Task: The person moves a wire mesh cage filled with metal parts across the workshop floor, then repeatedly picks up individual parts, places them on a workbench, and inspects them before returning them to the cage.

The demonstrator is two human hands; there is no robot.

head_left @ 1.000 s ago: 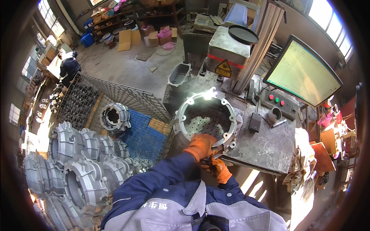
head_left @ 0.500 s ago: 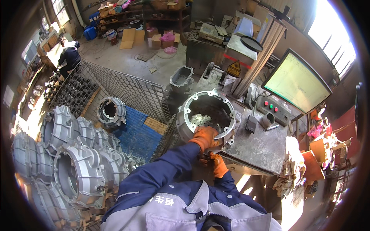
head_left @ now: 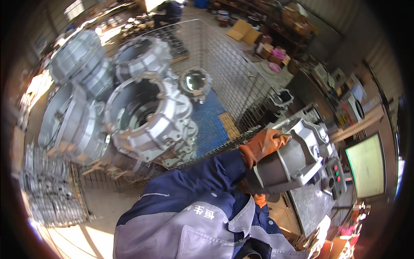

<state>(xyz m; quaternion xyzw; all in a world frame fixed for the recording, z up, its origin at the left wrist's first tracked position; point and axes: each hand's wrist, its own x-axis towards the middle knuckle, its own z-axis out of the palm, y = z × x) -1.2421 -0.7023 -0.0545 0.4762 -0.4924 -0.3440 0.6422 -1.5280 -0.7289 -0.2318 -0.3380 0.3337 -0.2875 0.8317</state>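
A grey cast-metal housing (head_left: pixel 282 168) is tilted onto its side close in front of my chest, over the bench's near left edge. My left hand (head_left: pixel 265 146), in an orange glove, is closed over its upper edge. Below the housing, my right hand (head_left: pixel 260 200) shows only as a bit of orange glove by its sleeve; its fingers are hidden behind the casting. To the left, similar large housings (head_left: pixel 146 116) are piled up, one with its round opening facing up. A smaller ring-shaped casting (head_left: pixel 195 83) lies apart beside the blue sheet (head_left: pixel 207 125).
A wire mesh fence (head_left: pixel 228 64) runs behind the pile. On the right, the metal bench (head_left: pixel 308 207) carries a control box (head_left: pixel 336 175) with coloured buttons, near a monitor (head_left: pixel 366 168). Stacked castings (head_left: pixel 54 190) stand at far left. A person (head_left: pixel 170 11) is at the back.
My view has swung left toward the piled housings. The housing, upright on the bench before, is now tipped on its side and nearer my body, with my left hand on its upper edge.
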